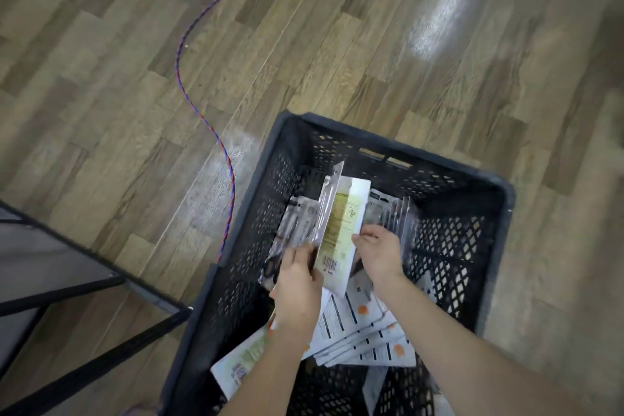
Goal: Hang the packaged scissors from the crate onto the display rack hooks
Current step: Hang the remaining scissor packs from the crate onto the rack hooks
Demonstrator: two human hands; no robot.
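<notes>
A black perforated plastic crate (486,233) stands on the floor and holds several packaged scissors. Both my hands reach into it. My left hand (299,284) grips the lower left edge of a stack of scissor packs (341,223) held upright, their green-and-white backing card facing me. My right hand (380,253) pinches the right edge of the same stack. More packs (358,331) with white backs and orange dots lie fanned under my forearms. Others stand on edge (396,216) behind the right hand. The display hooks are out of view.
A black metal rack frame (101,284) with a grey panel sits at the lower left, close to the crate's left corner. A red-and-blue braided cord (189,78) snakes over the wood-pattern floor toward the crate. Open floor lies beyond and to the right.
</notes>
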